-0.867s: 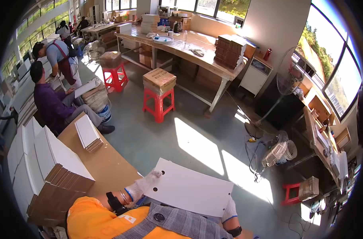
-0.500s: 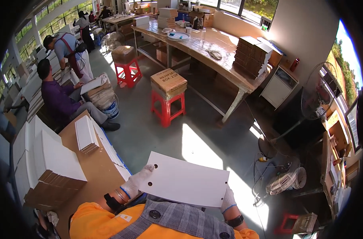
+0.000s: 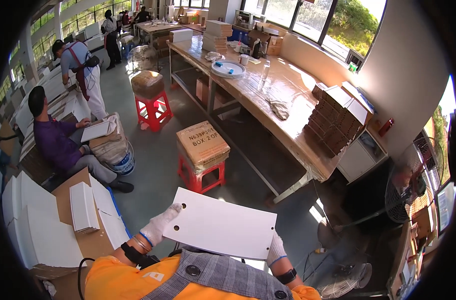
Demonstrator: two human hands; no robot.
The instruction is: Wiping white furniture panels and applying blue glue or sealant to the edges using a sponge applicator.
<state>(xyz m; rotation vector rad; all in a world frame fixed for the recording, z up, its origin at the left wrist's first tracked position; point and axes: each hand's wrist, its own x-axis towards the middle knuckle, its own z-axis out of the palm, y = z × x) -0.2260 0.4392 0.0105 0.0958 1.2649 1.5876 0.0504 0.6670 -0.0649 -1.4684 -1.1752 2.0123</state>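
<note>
I hold a flat white card sheet [image 3: 220, 229] with small punched holes level in front of my chest. My left hand [image 3: 158, 225], in a white work glove, grips its left edge. My right hand [image 3: 275, 249], also gloved, grips the sheet's lower right corner and is partly hidden behind it. A stack of white folded sheets [image 3: 83, 206] lies on the brown table [image 3: 90, 242] just to my left.
A red stool carrying a cardboard box [image 3: 202, 145] stands ahead, another red stool [image 3: 152, 111] beyond it. A long wooden workbench [image 3: 288, 115] with stacked brown boxes [image 3: 335, 117] runs at right. A seated person [image 3: 58, 142] and standing people work at left. Floor fans [image 3: 403, 192] stand at right.
My view has swung toward the left and forward, so the stools and bench sit nearer the centre. The white sheet stays held in both hands, level before me.
</note>
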